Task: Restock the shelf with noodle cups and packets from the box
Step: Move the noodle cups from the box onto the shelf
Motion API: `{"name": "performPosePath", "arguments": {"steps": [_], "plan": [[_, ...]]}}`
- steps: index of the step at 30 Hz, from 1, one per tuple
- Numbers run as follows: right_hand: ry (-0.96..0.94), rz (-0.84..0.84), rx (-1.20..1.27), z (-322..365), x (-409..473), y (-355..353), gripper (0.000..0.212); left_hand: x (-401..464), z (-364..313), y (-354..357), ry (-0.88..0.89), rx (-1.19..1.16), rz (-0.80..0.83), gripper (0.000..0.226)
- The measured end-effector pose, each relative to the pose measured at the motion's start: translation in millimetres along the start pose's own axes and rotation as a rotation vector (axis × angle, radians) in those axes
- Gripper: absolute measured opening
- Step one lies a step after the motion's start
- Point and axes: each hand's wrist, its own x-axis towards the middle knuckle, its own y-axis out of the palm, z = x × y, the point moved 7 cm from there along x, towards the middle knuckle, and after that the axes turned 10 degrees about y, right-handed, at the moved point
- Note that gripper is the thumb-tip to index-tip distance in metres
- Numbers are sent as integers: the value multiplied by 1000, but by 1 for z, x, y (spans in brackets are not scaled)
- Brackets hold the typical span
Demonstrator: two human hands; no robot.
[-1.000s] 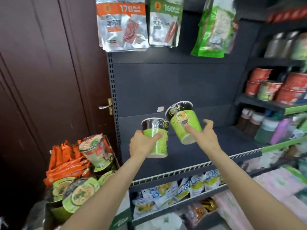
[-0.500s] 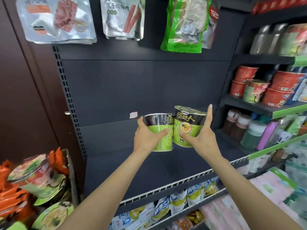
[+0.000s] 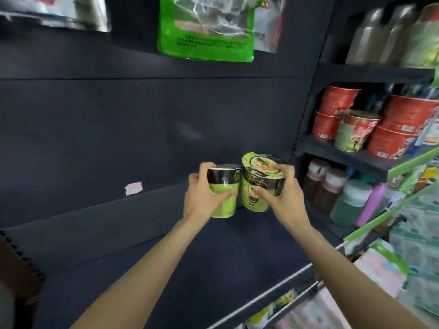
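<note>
Now L hand (image 3: 202,195) & R hand (image 3: 282,195) grip touching cups (image 3: 255,186).

We are finding the scene moderately lit, with soft, even light falling from above and in front. The dark shelf back panel (image 3: 142,129) is carrying one faint pale sheen near its middle. Glare is breaking across the clear window of the hanging green pouch (image 3: 205,27). Motion blur is softening the whole frame, most heavily at the lower right and along the edges, where wide-angle distortion is bending the shelf lines. The red noodle bowls (image 3: 401,119) are reading soft but recognisable.
</note>
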Motion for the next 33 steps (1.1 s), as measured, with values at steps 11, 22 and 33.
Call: {"name": "performPosePath", "arguments": {"steps": [11,22,33], "plan": [[137,139,-19,-119,109,-21,64,58,-5,116,-95,153,30,67],[61,274,-115,-204,192,-27,62,77,-12,188,-142,192,-90,68],[180,211,-157,-268,220,11,61,82,3,219,-142,188,-107,69]]}}
